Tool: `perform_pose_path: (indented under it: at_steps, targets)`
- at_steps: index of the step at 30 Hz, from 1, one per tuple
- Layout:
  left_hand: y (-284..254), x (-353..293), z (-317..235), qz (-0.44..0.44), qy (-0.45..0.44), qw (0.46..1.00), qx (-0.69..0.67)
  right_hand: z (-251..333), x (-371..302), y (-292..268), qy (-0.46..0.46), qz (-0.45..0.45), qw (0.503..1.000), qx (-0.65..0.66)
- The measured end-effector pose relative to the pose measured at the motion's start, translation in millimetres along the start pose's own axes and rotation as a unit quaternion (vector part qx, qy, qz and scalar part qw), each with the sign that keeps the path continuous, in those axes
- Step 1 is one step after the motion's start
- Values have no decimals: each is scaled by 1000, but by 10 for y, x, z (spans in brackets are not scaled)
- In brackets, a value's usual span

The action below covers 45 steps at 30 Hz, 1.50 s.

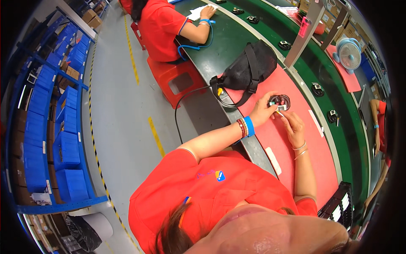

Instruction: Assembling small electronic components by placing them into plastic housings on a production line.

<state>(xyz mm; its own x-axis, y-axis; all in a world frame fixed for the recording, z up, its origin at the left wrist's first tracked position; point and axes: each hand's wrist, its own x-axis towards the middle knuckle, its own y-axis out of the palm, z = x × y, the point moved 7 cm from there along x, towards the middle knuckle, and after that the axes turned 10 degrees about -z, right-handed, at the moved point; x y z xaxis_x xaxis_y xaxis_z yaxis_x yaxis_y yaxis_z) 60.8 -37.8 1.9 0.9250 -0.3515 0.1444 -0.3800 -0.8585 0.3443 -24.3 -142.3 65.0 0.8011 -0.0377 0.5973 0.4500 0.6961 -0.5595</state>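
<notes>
Left hand [264,112] closed on a coiled black cable [284,100] with a small pale connector, held over the pink mat [270,134] on the tabletop [208,63]. Right hand [294,126] just beside it, thumb and fingertips pinching a thin white piece [280,113] at the connector; too small to say what it is.

Edges: metal near edge of the tabletop runs under the left forearm; far side of the mat meets a pale rail, then the green conveyor belt [305,72], carrying more coiled cables [317,89].

Room: tight beyond the left hand, where a black mesh bag [253,67] sits, strap trailing toward the near edge. Bare mat runs either side of the right forearm, a white strip [273,161] along the near edge, a black tray [339,205] at the near-right end.
</notes>
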Motion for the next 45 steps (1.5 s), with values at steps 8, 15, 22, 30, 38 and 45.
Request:
perform_pose_path:
  at_steps: [8, 15, 22, 30, 38, 45]
  targets:
    - [16, 23, 69, 18, -26, 1000, -5, 70, 29, -11, -30, 10, 999, 41]
    - [35, 9, 63, 38, -14, 999, 3, 35, 18, -62, -65, -16, 997, 32]
    - [98, -27, 63, 80, -34, 996, -14, 84, 10, -86, -109, -61, 990, -59]
    - [91, -10, 121, 76, -48, 996, -19, 38, -9, -75, -110, -93, 985, -94]
    - [54, -4, 161, 70, -44, 997, -6, -27, -38, -39, -73, -81, 992, -70]
    - [94, 45, 162, 93, -49, 994, -12, -65, -16, -54, -84, -81, 991, -62]
